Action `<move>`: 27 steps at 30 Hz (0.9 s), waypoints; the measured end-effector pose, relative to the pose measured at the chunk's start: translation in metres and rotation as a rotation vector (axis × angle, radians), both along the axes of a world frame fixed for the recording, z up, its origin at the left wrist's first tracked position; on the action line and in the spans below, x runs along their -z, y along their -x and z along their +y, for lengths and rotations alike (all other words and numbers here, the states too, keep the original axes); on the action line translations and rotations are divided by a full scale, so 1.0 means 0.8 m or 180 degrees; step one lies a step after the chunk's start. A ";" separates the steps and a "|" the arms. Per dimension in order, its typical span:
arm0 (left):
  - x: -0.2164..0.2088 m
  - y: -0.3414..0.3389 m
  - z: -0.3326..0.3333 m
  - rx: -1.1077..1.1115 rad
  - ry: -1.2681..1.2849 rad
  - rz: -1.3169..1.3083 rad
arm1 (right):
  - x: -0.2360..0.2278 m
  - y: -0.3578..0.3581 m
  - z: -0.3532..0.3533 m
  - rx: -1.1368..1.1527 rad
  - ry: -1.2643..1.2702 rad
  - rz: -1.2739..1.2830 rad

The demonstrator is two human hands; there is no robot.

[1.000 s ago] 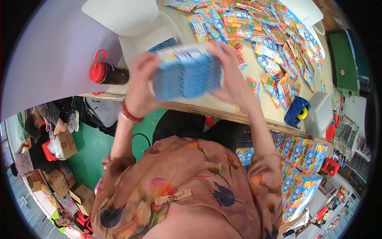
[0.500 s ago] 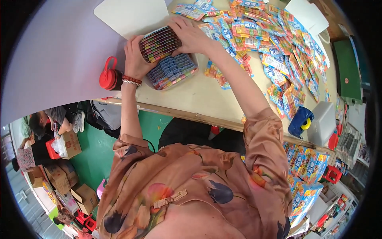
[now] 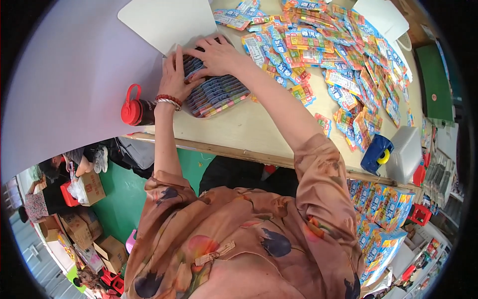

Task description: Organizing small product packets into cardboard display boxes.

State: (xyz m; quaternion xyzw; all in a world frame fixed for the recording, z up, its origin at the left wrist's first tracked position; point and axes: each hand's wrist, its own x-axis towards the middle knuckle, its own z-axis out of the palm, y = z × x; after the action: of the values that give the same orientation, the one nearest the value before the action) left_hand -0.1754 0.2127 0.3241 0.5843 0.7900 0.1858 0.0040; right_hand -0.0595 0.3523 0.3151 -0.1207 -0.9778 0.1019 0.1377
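A plastic box (image 3: 199, 115) holds blue and multicoloured flat packets (image 3: 219, 92) standing on edge in a tight row. At its far half, my left hand (image 3: 174, 77) curves round the left side of an upright stack of packets (image 3: 193, 67), thumb across the near side. My right hand (image 3: 219, 56) lies over the stack's right and top, fingers bent and apart. Both hands touch this stack, which sits low in the box; the hands partly hide it. Beside my left wrist stands a dark bottle with a red lid (image 3: 132, 111).
Loose colourful packets (image 3: 308, 40) cover the far and right table (image 3: 249, 129). A blue tape dispenser (image 3: 377, 153) and clear plastic trays (image 3: 404, 153) stand at the right edge. A white board (image 3: 167, 22) lies beyond the box. Packed colourful boxes (image 3: 381, 207) stand below right.
The stack held between my hands has gone down into the box's far half. My right hand has moved left and nearer, over the stack; my left fingers have straightened.
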 end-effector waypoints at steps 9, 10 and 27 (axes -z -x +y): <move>0.010 -0.014 -0.007 -0.0088 0.0783 0.0751 | 0.020 0.006 -0.001 0.0141 0.0079 -0.0033; 0.010 -0.020 -0.007 -0.0081 0.0773 0.0755 | 0.018 0.001 0.001 0.0031 0.0356 -0.0175; 0.006 -0.026 0.009 -0.0602 0.0971 0.0462 | -0.004 -0.024 0.006 0.0084 0.0625 -0.0245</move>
State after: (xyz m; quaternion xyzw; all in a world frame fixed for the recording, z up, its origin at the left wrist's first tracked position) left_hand -0.1544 0.2202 0.3193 0.5119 0.8586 0.0208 0.0181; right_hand -0.0403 0.3574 0.3180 -0.1504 -0.9660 0.1906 0.0889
